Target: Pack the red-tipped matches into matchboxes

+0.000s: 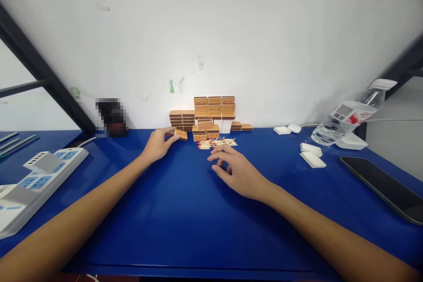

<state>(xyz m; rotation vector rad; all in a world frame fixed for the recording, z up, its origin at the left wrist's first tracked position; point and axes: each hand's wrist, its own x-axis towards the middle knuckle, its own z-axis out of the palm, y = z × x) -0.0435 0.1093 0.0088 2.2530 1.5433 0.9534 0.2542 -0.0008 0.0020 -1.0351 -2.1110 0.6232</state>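
Between the thumb and fingers of my left hand [160,145] is a tilted orange matchbox [180,134], close to the table. Just behind it rise stacked matchboxes [182,120] in two columns. To their right stands a taller structure of matchboxes [214,109], some upright and some flat, with white faces showing in its lower part. A loose pile of red-tipped matches [216,143] lies in front of that structure. My right hand [238,169] hovers near the pile, its fingers bent and apart, holding nothing.
A white power strip [66,165] with plugged-in adapters lies at the left. On the right are several white blocks [312,159], a tilted plastic bottle [350,114] and a black phone [380,185]. The white wall [264,53] bounds the blue table [198,220] behind.
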